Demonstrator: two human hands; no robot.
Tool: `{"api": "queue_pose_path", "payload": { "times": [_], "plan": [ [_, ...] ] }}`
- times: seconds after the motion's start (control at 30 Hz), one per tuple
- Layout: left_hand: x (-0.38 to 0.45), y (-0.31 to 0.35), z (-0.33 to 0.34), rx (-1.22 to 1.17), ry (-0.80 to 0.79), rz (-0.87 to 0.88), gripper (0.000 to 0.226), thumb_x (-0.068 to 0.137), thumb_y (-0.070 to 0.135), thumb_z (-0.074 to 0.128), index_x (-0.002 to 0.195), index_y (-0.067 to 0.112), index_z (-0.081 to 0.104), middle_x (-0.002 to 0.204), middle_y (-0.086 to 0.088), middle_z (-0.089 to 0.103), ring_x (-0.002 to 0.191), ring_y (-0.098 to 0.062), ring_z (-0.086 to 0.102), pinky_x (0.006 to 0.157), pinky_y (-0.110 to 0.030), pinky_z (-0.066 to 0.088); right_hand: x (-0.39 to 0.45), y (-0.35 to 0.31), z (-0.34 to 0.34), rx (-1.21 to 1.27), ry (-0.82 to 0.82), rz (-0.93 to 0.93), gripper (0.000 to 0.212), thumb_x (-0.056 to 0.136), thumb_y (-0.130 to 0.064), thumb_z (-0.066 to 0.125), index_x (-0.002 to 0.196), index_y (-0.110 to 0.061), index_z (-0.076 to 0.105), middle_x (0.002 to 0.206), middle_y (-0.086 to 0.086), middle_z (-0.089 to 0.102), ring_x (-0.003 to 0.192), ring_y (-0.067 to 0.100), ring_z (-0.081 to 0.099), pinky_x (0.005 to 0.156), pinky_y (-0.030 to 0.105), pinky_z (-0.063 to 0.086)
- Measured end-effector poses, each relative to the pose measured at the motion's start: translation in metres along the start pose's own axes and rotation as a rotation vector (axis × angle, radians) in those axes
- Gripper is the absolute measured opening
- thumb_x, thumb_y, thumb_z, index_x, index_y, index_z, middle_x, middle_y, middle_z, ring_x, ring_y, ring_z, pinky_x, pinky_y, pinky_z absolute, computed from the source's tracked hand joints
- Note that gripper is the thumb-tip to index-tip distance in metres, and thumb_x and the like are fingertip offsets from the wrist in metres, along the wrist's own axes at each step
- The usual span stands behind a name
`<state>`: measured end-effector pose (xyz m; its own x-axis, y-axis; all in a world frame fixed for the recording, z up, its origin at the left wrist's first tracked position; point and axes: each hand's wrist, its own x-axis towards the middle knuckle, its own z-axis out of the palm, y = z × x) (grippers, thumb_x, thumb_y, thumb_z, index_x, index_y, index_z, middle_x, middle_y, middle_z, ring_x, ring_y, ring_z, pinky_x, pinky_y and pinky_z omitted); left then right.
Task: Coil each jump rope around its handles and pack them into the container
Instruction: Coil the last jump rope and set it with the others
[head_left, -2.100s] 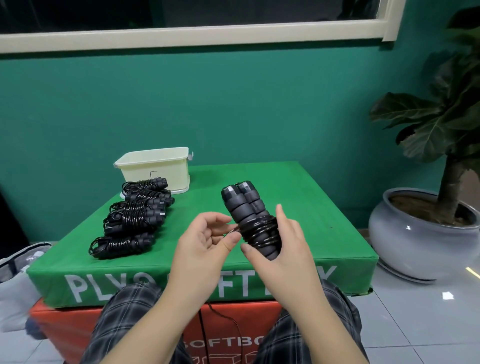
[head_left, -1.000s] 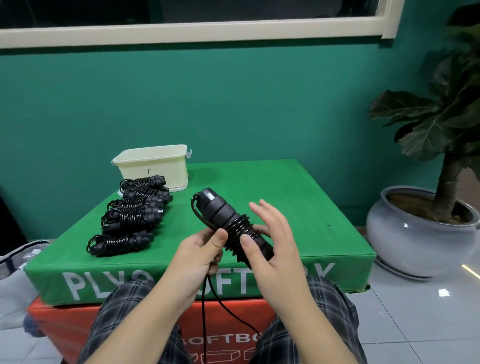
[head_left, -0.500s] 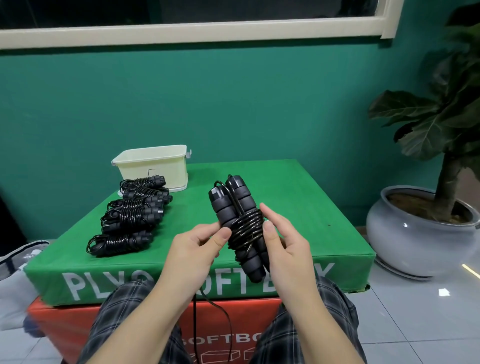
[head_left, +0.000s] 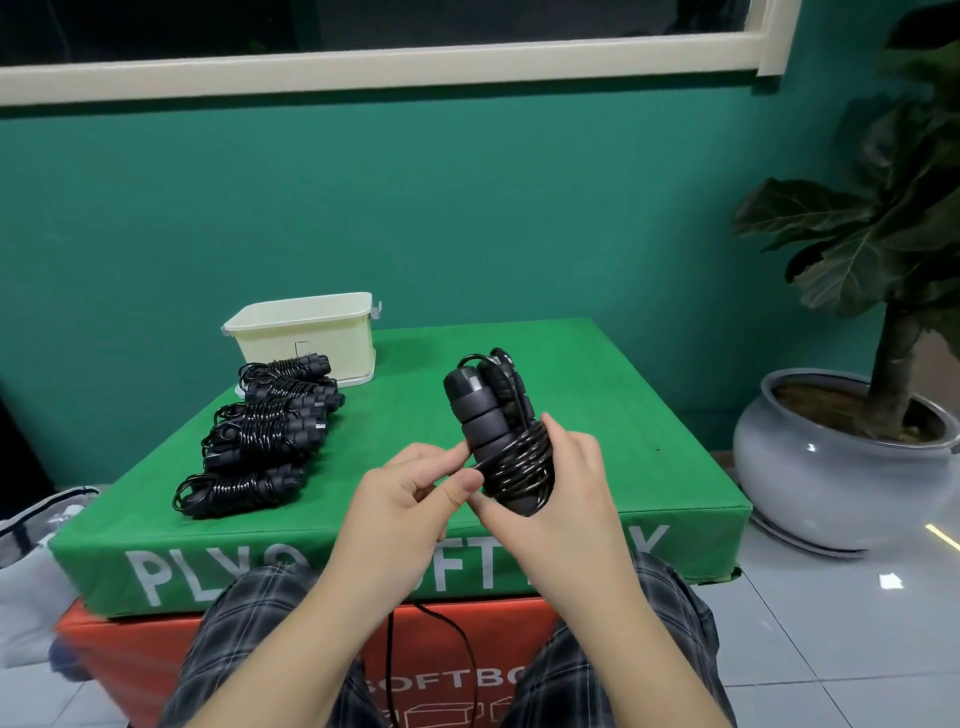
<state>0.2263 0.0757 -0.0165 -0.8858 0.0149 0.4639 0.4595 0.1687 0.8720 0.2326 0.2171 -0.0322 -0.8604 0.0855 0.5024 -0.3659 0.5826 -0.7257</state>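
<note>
A black jump rope (head_left: 488, 415) with two handles side by side stands upright in front of me, cord coiled round its lower half. My right hand (head_left: 566, 499) grips the handles at the coil. My left hand (head_left: 410, 493) pinches the cord just left of the coil; the loose cord (head_left: 457, 634) hangs down between my knees. Several coiled black jump ropes (head_left: 265, 436) lie in a row on the left of the green box (head_left: 597, 415). The cream container (head_left: 306, 332) sits at the back left, behind the row.
The green box rests on an orange box (head_left: 104, 654). A potted plant in a grey pot (head_left: 841, 467) stands on the tiled floor to the right. A white bag (head_left: 31, 571) lies at the lower left. My legs in checked trousers are below.
The handles have been turned in my right hand while my left hand leads the cord round them; more cord is on the coil and less hangs below.
</note>
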Motion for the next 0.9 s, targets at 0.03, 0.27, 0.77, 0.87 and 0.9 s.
{"api": "queue_pose_path", "payload": {
  "times": [0.03, 0.27, 0.77, 0.87, 0.9],
  "plan": [
    [0.000, 0.000, -0.001, 0.008, -0.024, 0.011, 0.026, 0.074, 0.026, 0.062, 0.099, 0.030, 0.070, 0.069, 0.021, 0.058, 0.047, 0.001, 0.040, 0.050, -0.009, 0.032, 0.000, 0.000, 0.000, 0.019, 0.006, 0.009, 0.071, 0.068, -0.061, 0.069, 0.128, -0.034, 0.043, 0.108, -0.018, 0.042, 0.096, -0.004, 0.049, 0.076, 0.023, 0.042],
    [0.002, 0.003, -0.009, 0.043, -0.186, 0.067, 0.036, 0.086, 0.028, 0.062, 0.116, 0.047, 0.061, 0.076, 0.020, 0.053, 0.052, -0.005, 0.030, 0.050, -0.014, 0.029, -0.002, 0.001, 0.003, 0.139, 0.035, -0.072, 0.080, 0.082, -0.042, 0.068, 0.146, -0.043, 0.020, 0.135, -0.022, 0.044, 0.116, -0.012, 0.042, 0.090, 0.012, 0.037],
    [0.012, -0.002, -0.011, -0.262, -0.018, -0.115, 0.022, 0.073, 0.009, 0.067, 0.093, 0.016, 0.063, 0.072, 0.006, 0.059, 0.049, -0.002, 0.042, 0.048, -0.014, 0.036, -0.003, -0.001, -0.004, 0.502, -0.135, -0.045, 0.046, 0.076, -0.059, 0.053, 0.117, -0.040, 0.050, 0.098, -0.017, 0.066, 0.085, 0.011, 0.065, 0.081, 0.038, 0.054],
    [0.015, -0.008, -0.011, -0.370, -0.039, -0.206, 0.042, 0.068, 0.017, 0.081, 0.100, 0.013, 0.054, 0.084, 0.003, 0.062, 0.052, -0.003, 0.047, 0.049, -0.015, 0.039, -0.002, -0.004, -0.008, 0.578, -0.169, -0.033, 0.041, 0.079, -0.050, 0.059, 0.116, -0.034, 0.052, 0.093, -0.018, 0.068, 0.080, 0.004, 0.065, 0.073, 0.025, 0.053],
    [0.015, -0.009, -0.012, -0.419, -0.090, -0.247, 0.051, 0.062, 0.028, 0.084, 0.103, 0.014, 0.058, 0.082, 0.004, 0.063, 0.053, -0.004, 0.048, 0.049, -0.015, 0.039, -0.002, -0.005, -0.009, 0.619, -0.185, -0.024, 0.037, 0.081, -0.043, 0.059, 0.116, -0.031, 0.052, 0.090, -0.019, 0.068, 0.078, 0.002, 0.064, 0.069, 0.020, 0.051]
  ]
}}
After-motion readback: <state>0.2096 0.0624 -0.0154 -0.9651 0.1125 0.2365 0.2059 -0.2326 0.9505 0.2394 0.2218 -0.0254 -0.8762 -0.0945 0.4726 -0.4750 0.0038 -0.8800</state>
